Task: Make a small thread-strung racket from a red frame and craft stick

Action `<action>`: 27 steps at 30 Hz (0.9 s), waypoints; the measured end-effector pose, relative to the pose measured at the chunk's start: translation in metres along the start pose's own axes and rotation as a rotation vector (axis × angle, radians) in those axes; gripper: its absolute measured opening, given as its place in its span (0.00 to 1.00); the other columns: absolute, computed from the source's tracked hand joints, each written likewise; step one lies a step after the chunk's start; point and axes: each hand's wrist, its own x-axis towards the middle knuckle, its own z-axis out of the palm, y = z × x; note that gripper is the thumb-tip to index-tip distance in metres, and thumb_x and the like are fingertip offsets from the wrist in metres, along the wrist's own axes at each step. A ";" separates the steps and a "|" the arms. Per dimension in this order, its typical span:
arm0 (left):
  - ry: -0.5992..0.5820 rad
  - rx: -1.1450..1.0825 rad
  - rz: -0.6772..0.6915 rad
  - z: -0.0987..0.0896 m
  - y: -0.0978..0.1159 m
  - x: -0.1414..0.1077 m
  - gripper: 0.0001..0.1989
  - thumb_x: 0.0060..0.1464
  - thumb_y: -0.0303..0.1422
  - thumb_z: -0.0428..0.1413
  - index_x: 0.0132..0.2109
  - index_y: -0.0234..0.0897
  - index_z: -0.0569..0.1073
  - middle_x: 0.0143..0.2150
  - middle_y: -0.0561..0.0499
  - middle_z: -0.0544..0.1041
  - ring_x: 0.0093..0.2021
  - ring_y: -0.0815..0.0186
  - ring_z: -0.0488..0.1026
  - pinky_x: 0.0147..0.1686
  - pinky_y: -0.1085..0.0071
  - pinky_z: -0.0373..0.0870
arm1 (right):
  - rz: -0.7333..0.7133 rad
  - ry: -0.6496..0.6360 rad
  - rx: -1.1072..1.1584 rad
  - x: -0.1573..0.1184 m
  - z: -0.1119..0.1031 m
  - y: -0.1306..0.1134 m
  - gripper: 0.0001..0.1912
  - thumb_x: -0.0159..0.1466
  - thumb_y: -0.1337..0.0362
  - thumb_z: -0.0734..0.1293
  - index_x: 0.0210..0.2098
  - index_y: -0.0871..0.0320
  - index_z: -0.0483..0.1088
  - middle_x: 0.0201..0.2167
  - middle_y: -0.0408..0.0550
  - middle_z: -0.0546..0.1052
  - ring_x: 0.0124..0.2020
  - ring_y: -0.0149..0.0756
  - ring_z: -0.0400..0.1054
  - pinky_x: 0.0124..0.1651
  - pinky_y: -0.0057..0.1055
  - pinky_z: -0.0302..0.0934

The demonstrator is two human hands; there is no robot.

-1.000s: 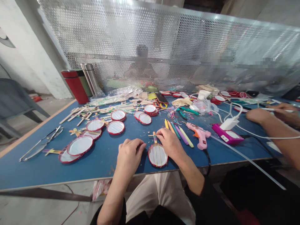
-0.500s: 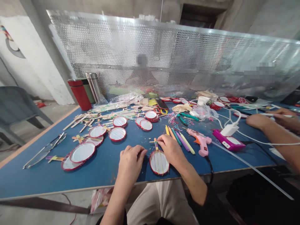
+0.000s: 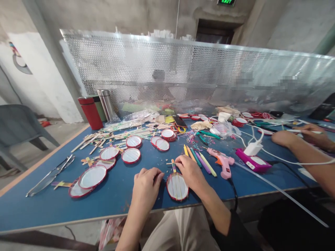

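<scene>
In front of me lies a small toy banjo [image 3: 177, 188]: a white disc with a red rim, yellowish strings down its face and a coloured craft-stick neck pointing away from me. My right hand [image 3: 190, 173] rests at its right side, thumb and fingers closed at the neck by a thin cross stick. To the left of the disc and apart from it, my left hand [image 3: 146, 184] is on the table with its fingers curled together; whatever lies between them is hidden. Several coloured markers [image 3: 200, 160] and a pink glue gun [image 3: 221, 161] lie right of my right hand.
More red-rimmed discs [image 3: 92, 176] lie to the left, beyond glasses [image 3: 52, 176]. Craft sticks [image 3: 125, 134], teal pliers [image 3: 206, 135] and flasks [image 3: 90, 112] stand or lie further back. A purple power strip [image 3: 252, 161] with cables sits right, near another person's hand [image 3: 285, 139].
The camera has tilted up slightly, so the scene sits lower. Both hands hold nearly the same poses, and the toy banjo stays in place.
</scene>
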 end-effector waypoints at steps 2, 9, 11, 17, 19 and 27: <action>0.001 0.002 -0.003 0.000 0.000 0.000 0.09 0.61 0.32 0.51 0.34 0.40 0.75 0.30 0.52 0.79 0.37 0.60 0.71 0.38 0.66 0.63 | -0.004 0.002 0.004 -0.001 0.000 0.001 0.09 0.64 0.73 0.61 0.30 0.57 0.67 0.32 0.46 0.74 0.36 0.35 0.68 0.39 0.29 0.57; 0.003 -0.012 -0.014 0.000 0.000 0.000 0.10 0.61 0.33 0.51 0.34 0.40 0.75 0.30 0.52 0.78 0.38 0.60 0.70 0.38 0.66 0.63 | -0.012 0.009 0.014 -0.001 0.001 0.003 0.08 0.64 0.73 0.61 0.30 0.57 0.67 0.32 0.45 0.74 0.36 0.35 0.69 0.39 0.29 0.58; 0.009 -0.006 -0.011 0.000 0.000 0.000 0.10 0.61 0.33 0.50 0.34 0.40 0.75 0.30 0.52 0.78 0.37 0.60 0.70 0.38 0.66 0.63 | -0.012 0.012 0.015 -0.001 0.001 0.002 0.08 0.64 0.73 0.61 0.29 0.57 0.67 0.32 0.45 0.74 0.36 0.35 0.69 0.39 0.29 0.58; 0.012 -0.009 0.003 -0.001 0.001 -0.001 0.11 0.61 0.33 0.49 0.33 0.40 0.74 0.29 0.51 0.78 0.37 0.60 0.70 0.38 0.66 0.63 | -0.011 0.013 0.009 -0.002 -0.002 -0.002 0.09 0.64 0.73 0.61 0.29 0.57 0.67 0.32 0.45 0.75 0.36 0.35 0.69 0.38 0.29 0.58; 0.017 -0.014 0.006 -0.001 0.001 -0.001 0.11 0.61 0.33 0.50 0.33 0.40 0.74 0.29 0.51 0.78 0.37 0.60 0.70 0.38 0.66 0.63 | -0.009 0.011 0.007 -0.002 -0.003 -0.002 0.09 0.64 0.72 0.61 0.29 0.57 0.67 0.32 0.45 0.75 0.36 0.35 0.69 0.38 0.29 0.58; 0.015 -0.020 -0.003 0.000 0.001 -0.001 0.10 0.61 0.33 0.51 0.34 0.40 0.75 0.30 0.51 0.78 0.37 0.60 0.70 0.39 0.66 0.62 | -0.002 0.007 -0.006 -0.001 0.000 0.002 0.07 0.64 0.72 0.62 0.30 0.57 0.68 0.33 0.47 0.75 0.37 0.36 0.69 0.40 0.30 0.58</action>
